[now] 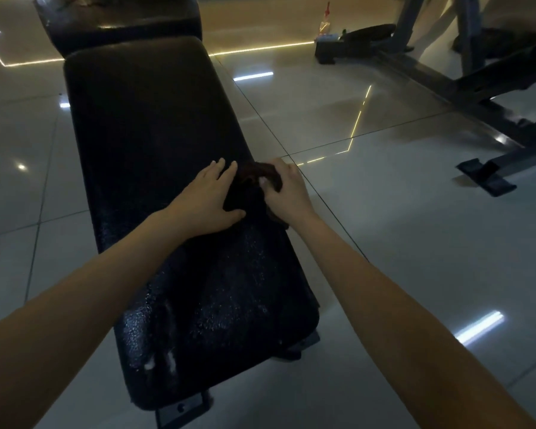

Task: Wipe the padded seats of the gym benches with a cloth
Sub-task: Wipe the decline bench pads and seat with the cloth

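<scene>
Our right grip (287, 190) clutches the cloth (251, 193) at the padded seat's (155, 119) right edge. Our left grip (211, 199), released, lies flat against the cloth, and the seat's length stretches ahead.

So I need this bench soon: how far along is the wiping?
The near end of the seat pad glistens wet, seemingly covered already. The left hand presses and the right hand grips the cloth mid-pad, at its right edge. The dull far half and the further pad look untouched.

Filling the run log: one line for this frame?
phase: wipe | left hand: flat, at cloth | right hand: grips cloth | bench pad: cloth near right edge
</scene>
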The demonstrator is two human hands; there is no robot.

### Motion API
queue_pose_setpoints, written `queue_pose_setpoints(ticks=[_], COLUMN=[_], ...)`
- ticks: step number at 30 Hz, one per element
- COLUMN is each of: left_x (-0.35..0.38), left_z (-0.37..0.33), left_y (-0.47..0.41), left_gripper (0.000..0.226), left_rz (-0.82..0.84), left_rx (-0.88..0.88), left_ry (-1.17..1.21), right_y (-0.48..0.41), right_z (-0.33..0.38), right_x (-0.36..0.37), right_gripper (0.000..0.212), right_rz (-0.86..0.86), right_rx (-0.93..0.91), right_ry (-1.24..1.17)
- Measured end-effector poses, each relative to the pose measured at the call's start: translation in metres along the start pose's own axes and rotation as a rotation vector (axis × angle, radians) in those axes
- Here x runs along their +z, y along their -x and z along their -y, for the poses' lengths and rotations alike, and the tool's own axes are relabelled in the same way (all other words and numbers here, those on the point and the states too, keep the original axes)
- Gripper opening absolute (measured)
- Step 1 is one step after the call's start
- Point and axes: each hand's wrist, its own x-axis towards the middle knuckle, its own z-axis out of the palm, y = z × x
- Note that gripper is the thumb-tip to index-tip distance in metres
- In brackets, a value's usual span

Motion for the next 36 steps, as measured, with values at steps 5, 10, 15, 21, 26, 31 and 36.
queue_pose_setpoints(ticks=[5, 10, 15, 21, 26, 31, 36], left_x=[-0.001, -0.003, -0.001, 0.000, 0.002, 0.001, 0.001], left_z=[0.003, 0.007, 0.012, 0.017, 0.016, 0.015, 0.021], left_y=[0.004, 0.006, 0.008, 0.007, 0.007, 0.006, 0.002], left_gripper=[0.095, 0.093, 0.082, 0.078, 0.082, 0.089, 0.090], left_rz=[0.016, 0.030, 0.029, 0.006, -0.004, -0.001, -0.005], left_rx=[0.017, 0.027, 0.053, 0.085, 0.074, 0.069, 0.083], left_ry=[0.009, 0.012, 0.022, 0.049, 0.058, 0.061, 0.062], right_y=[0.031, 0.120, 0.151, 0.094, 0.004, -0.056, -0.057], right_z=[-0.010, -0.047, -0.056, -0.023, 0.000, 0.012, 0.011], right_x=[-0.022, -0.045, -0.043, -0.014, 0.004, 0.018, 0.020], right_gripper=[0.028, 0.023, 0.017, 0.020, 0.018, 0.019, 0.007], right_rz=[0.172, 0.279, 0.206, 0.037, -0.030, -0.047, -0.025], right_rx=[-0.046, -0.197, -0.191, -0.028, 0.090, 0.273, 0.251], right_ry=[0.026, 0.056, 0.042, -0.060, -0.145, -0.356, -0.478])
